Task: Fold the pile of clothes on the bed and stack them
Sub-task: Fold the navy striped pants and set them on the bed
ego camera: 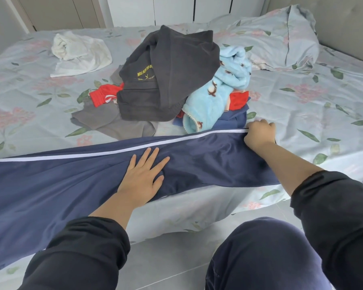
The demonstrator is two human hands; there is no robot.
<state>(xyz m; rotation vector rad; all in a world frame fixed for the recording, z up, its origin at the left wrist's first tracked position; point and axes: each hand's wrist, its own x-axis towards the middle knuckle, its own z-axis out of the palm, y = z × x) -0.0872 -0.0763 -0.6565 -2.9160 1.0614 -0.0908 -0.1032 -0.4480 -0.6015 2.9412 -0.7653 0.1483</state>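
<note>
Spanning the near edge of the floral bed (302, 101), navy track pants (71, 174) lie stretched left to right; the clothes pile (170, 76) sits just beyond. The left hand (142, 178) presses flat on them, fingers spread; the right hand (259, 135) grips their right end.

It was a bedroom in a home. A floral-sheeted bed (302, 105) and pillow (281, 38) stood before pale wardrobe doors (172, 9).
</note>
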